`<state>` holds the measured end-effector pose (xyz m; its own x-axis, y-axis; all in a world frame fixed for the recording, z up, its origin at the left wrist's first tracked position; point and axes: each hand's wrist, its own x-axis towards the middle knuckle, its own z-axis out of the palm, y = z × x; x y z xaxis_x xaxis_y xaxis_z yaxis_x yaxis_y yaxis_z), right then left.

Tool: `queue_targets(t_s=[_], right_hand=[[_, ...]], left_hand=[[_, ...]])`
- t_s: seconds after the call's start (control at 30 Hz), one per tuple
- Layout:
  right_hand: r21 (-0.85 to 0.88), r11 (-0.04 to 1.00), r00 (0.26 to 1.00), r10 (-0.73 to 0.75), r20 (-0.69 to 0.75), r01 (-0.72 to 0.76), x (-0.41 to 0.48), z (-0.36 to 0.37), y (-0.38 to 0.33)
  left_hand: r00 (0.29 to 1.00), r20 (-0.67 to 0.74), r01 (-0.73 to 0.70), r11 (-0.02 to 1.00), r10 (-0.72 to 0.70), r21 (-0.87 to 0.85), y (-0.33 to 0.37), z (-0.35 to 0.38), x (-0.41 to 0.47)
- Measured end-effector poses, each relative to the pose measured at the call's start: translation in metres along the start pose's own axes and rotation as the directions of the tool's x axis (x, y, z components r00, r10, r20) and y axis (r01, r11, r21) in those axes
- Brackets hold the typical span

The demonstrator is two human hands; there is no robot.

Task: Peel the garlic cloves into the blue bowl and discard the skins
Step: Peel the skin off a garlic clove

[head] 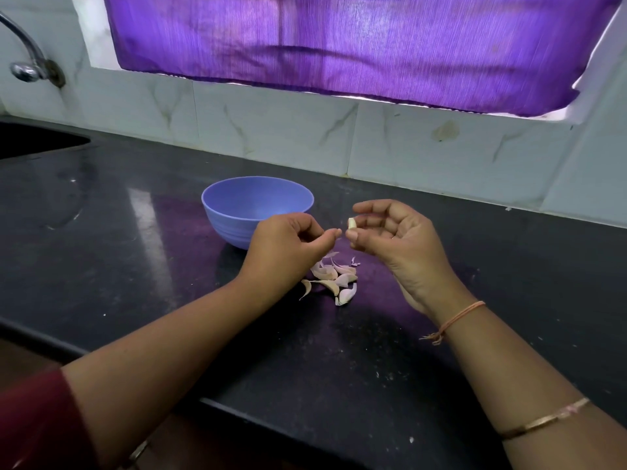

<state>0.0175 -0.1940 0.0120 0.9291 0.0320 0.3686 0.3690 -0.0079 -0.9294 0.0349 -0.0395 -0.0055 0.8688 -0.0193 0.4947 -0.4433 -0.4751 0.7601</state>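
A blue bowl [258,205] stands on the black counter [135,249], just beyond my hands. My right hand [400,242] pinches a pale peeled garlic clove [352,223] between thumb and fingertips, a little right of the bowl. My left hand [288,245] hovers beside it with curled fingers, thumb and forefinger pressed together; whether a bit of skin is between them I cannot tell. Below both hands, a small pile of garlic cloves and loose pinkish skins [334,278] lies on the counter. The bowl's inside shows no cloves from this angle.
A sink [37,139] is set into the counter at far left with a tap [29,59] above it. The tiled wall [373,144] runs behind, under a purple curtain [356,42]. The counter's front edge [271,418] runs diagonally near my forearms.
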Motion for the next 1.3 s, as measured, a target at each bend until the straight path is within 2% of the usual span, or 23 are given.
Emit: queue_targets(t_s=[0.2, 0.3, 0.37, 0.43, 0.6, 0.9, 1.03, 1.3], right_hand=[[-0.035, 0.999, 1.0, -0.021, 0.006, 0.021, 0.0008, -0.0001, 0.0006], [-0.111, 0.993, 0.999, -0.044, 0.004, 0.044, 0.0021, 0.0006, 0.0034], [-0.169, 0.983, 0.998, -0.065, 0.005, 0.065, 0.003, 0.0009, 0.0048], [-0.241, 0.966, 0.995, -0.098, 0.011, 0.097, 0.0036, 0.0013, 0.0054], [-0.331, 0.926, 0.982, -0.186, 0.02, 0.182, 0.0044, 0.002, 0.0065], [-0.411, 0.884, 0.974, -0.222, 0.048, 0.222, 0.0043, 0.0013, 0.0075], [-0.346, 0.917, 0.98, -0.191, 0.061, 0.2, 0.0048, 0.0017, 0.0078], [-0.138, 0.988, 0.997, -0.057, 0.056, 0.064, 0.0026, 0.0008, 0.0067]], left_hand=[[0.999, 0.051, -0.009, 0.994, 0.015, -0.113, 0.0016, 0.0007, 0.0009], [0.991, 0.119, 0.084, 0.959, -0.053, -0.272, 0.0049, -0.0008, -0.0009], [0.977, 0.181, 0.177, 0.894, -0.11, -0.412, 0.0064, -0.0019, -0.0013], [0.967, 0.214, 0.229, 0.849, -0.14, -0.476, 0.0064, -0.0021, -0.0006], [0.965, 0.219, 0.236, 0.849, -0.146, -0.473, 0.007, -0.0017, 0.0001], [0.966, 0.21, 0.229, 0.873, -0.15, -0.43, 0.0063, -0.0021, -0.0008], [0.973, 0.179, 0.206, 0.896, -0.145, -0.393, 0.0068, -0.0029, -0.0003], [0.981, 0.131, 0.18, 0.927, -0.144, -0.329, 0.0066, -0.0019, 0.0]])
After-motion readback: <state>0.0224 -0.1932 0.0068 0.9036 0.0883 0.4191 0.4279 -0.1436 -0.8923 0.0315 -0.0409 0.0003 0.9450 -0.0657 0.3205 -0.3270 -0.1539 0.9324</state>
